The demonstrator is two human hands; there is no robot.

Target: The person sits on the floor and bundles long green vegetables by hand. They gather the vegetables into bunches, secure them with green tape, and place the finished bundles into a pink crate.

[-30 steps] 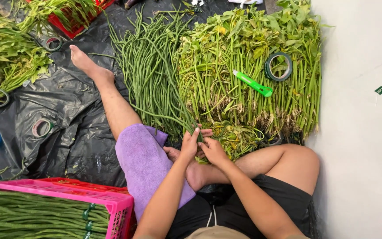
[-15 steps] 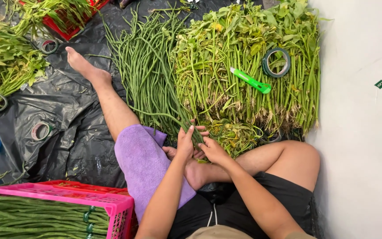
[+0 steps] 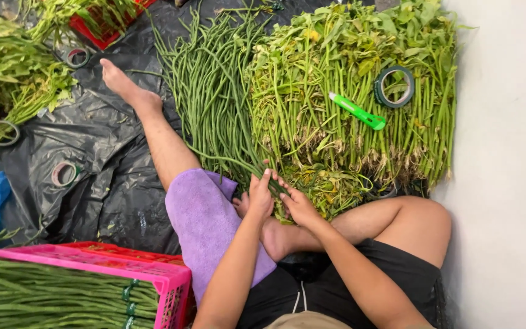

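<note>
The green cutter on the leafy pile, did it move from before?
No. The green cutter lies just left of the tape roll on the leafy stems, as earlier; only the head camera shifted slightly.

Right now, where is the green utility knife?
In the head view, the green utility knife lies on top of the leafy greens pile, upper right of centre, just left of a roll of tape resting on the same pile.

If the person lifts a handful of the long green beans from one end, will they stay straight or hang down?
The long green beans would probably droop: they are very thin and long, and already curve where they lie. Both the left hand and right hand gather them at one end, so the free ends likely sag. A handful seems light, and loose pods may slide out.
</note>
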